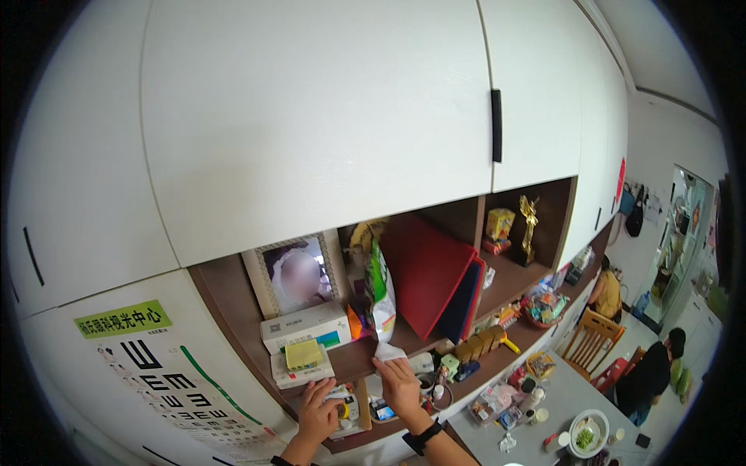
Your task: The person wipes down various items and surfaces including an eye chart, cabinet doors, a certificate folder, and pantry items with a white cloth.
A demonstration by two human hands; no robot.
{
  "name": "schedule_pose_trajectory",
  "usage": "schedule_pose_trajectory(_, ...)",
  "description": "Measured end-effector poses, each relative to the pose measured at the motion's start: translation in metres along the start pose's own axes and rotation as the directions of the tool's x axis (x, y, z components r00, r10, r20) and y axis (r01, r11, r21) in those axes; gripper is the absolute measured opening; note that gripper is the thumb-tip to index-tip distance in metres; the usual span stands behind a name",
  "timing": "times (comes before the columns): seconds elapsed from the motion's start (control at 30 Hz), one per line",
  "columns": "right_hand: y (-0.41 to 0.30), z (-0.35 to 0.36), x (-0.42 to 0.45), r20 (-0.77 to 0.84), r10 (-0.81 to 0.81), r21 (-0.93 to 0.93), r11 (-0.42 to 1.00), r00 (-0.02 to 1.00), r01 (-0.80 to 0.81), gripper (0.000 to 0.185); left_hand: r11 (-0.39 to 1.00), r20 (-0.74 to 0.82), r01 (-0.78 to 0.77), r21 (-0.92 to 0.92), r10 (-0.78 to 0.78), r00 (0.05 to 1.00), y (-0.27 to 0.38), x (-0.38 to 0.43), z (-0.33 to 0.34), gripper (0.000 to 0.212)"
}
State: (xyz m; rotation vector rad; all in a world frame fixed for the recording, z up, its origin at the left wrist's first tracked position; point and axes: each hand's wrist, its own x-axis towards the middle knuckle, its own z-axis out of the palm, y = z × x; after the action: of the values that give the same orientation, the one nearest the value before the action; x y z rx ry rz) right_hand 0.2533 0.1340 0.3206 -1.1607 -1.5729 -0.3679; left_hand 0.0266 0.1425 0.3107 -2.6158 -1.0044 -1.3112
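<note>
My right hand (pixel 398 387) holds a white cloth or tissue (pixel 389 352) against the front edge of a brown open shelf (pixel 361 364). My left hand (pixel 319 411) rests at the same edge with its fingers apart, just below a small white box (pixel 303 373). On that box lies a yellow pad (pixel 303 355). A larger white carton (pixel 306 328) stands behind it, before a framed photograph (pixel 297 274). Right of these are a green-and-white packet (pixel 382 291), a large red folder (pixel 428 274) and a dark blue folder (pixel 461 309).
White cabinet doors (pixel 320 116) hang above. A golden statuette (pixel 528 230) stands in the right compartment. Below runs a cluttered counter with a brown block-shaped object (pixel 481 343) and a basket of packets (pixel 545 309). A grey table (pixel 524 442) holds a white bowl (pixel 588 434). Two people are farther right.
</note>
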Motion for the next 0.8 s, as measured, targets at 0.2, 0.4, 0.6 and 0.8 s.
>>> schedule_pose_trajectory(0.2,-0.033,0.014,-0.001,0.145,-0.051,0.143,0.989,0.988,0.03,0.051,0.996,-0.074,-0.051,0.068,0.056,0.996,-0.008,0.012,0.006,0.013)
schedule_pose_trajectory(0.4,0.008,0.012,-0.004,0.165,-0.072,0.131,0.99,0.984,0.051,0.052,0.99,-0.004,-0.074,0.123,0.075,0.997,-0.014,0.015,0.024,0.02)
schedule_pose_trajectory(0.6,0.04,-0.007,0.003,-0.009,-0.013,0.042,0.999,1.0,0.013,0.048,0.978,-0.01,-0.075,0.192,0.078,0.997,-0.012,0.005,0.004,0.021)
schedule_pose_trajectory(0.8,0.071,-0.026,-0.003,-0.069,0.069,-0.004,0.998,0.995,-0.07,0.05,0.978,0.024,-0.068,0.197,0.065,0.998,-0.006,0.008,0.017,0.023)
